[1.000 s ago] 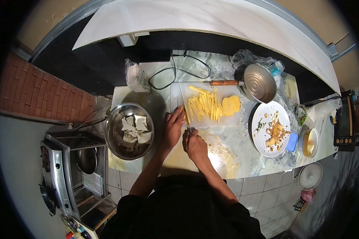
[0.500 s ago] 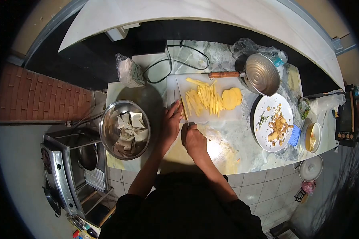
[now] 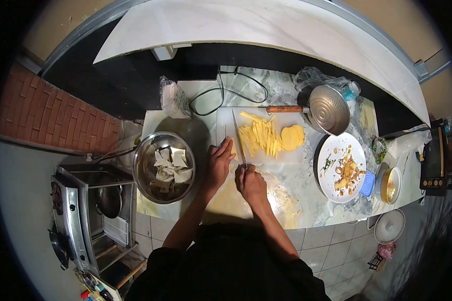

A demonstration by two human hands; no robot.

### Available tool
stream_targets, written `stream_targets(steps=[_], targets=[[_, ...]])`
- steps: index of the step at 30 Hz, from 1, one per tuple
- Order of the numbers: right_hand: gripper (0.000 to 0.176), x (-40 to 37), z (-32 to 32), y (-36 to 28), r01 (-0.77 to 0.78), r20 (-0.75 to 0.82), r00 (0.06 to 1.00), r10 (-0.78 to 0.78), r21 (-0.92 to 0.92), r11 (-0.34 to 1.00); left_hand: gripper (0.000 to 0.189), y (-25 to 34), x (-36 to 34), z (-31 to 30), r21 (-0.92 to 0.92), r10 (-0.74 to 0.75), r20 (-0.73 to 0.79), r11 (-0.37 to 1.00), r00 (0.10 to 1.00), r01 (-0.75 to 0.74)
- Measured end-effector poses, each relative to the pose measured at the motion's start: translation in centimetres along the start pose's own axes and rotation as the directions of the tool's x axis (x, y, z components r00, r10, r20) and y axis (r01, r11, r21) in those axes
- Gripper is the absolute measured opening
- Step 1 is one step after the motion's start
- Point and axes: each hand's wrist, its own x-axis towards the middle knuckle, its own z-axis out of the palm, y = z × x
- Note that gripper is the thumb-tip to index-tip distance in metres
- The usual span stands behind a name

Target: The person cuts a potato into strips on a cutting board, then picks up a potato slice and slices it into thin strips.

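My right hand (image 3: 252, 186) is closed round the handle of a knife (image 3: 239, 138), whose blade points away from me over a white cutting board (image 3: 291, 157). Left of the blade, the fingers of my left hand (image 3: 220, 164) press on a yellow potato piece (image 3: 234, 149), partly hidden by them. Cut yellow strips (image 3: 261, 134) lie in a pile just right of the knife. Beyond them, round yellow slices (image 3: 292, 138) rest stacked at the board's right side.
A steel bowl (image 3: 141, 173) with pale pieces stands at left. A saucepan (image 3: 329, 109), a white plate (image 3: 326, 183) with peelings, a blue item (image 3: 367, 183) and a small round container (image 3: 391, 184) are at right. A black cable (image 3: 221, 89) lies behind.
The knife blade now shows clearly beside the strips, a little right of the held piece. The whole view has shifted, so the counter appears lower in the frame.
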Motion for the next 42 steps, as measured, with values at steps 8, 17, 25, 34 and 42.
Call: stream_targets(steps=[8,17,25,34,42], targets=[[0.032,-0.5,0.7,-1.0,0.064,-0.064,0.996,-0.056,0.124,0.99,0.045,0.3,0.0,-0.5,0.047,0.035,0.029,0.998,0.999,-0.036],[0.03,-0.5,1.5,-1.3,0.065,-0.057,0.997,-0.056,0.17,0.983,0.047,0.4,-0.1,-0.1,0.087,0.039,0.017,0.995,0.999,-0.041],[0.032,-0.2,2.3,-1.7,-0.014,-0.002,1.0,0.014,0.039,0.999,0.049,0.2,-0.3,0.5,0.085,-0.011,0.03,0.996,0.999,0.009],[0.034,0.4,3.6,-0.9,-0.032,-0.013,0.999,0.031,-0.099,0.995,0.049,-0.1,-0.4,0.6,0.103,-0.012,0.03,0.995,0.999,0.009],[0.032,-0.2,1.0,-0.6,-0.017,-0.012,1.0,0.017,-0.015,1.0,0.043,-0.5,-0.1,0.4,0.076,0.065,0.005,0.995,0.998,-0.065]])
